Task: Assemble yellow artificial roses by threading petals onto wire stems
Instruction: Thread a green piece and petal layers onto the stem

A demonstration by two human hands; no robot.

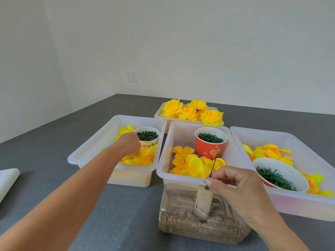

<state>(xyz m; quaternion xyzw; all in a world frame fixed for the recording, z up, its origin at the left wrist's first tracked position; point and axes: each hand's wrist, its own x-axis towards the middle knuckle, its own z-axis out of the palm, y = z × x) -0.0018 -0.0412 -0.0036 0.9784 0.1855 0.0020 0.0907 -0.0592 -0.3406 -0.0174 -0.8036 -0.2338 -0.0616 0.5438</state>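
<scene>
Grey table [72, 142]: left hand [129, 144] among petals [143, 157], grip unclear; right hand [233, 183] pinching wire stem [212, 169].

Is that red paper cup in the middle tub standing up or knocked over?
Upright. The red paper cup stands in the middle tub, its round mouth facing up and filled with dark green rings.

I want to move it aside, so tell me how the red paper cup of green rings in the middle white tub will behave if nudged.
The red paper cup looks light: thin paper, holding only small green plastic rings. It is tall and filled to the brim, so a high push may tip it and spill rings. The loose yellow fabric petals against its base would probably snag a slide.
</scene>
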